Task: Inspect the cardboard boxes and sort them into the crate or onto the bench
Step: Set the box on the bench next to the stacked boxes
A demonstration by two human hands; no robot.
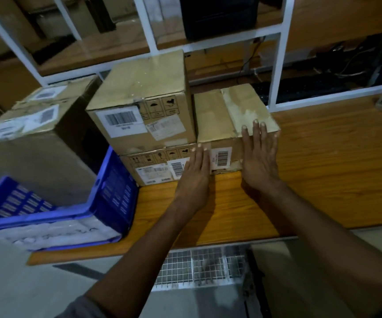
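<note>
Cardboard box (217,111) against two flat grips (196,171) (257,157)

Tan-brown cardboard on top box (144,88), right box (210,115) and big box (36,143); right box has a paler tape strip. White labels (121,120), black barcode stripes. Bright blue crate (114,193), slotted grid walls. Orange wood-grain bench (323,168). White frame (279,53). White grid mesh (196,267).

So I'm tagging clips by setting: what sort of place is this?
Probably a stockroom or packing area: barcode-labelled cardboard boxes stacked on a wooden bench, a blue crate beside them, white shelving behind.
</note>
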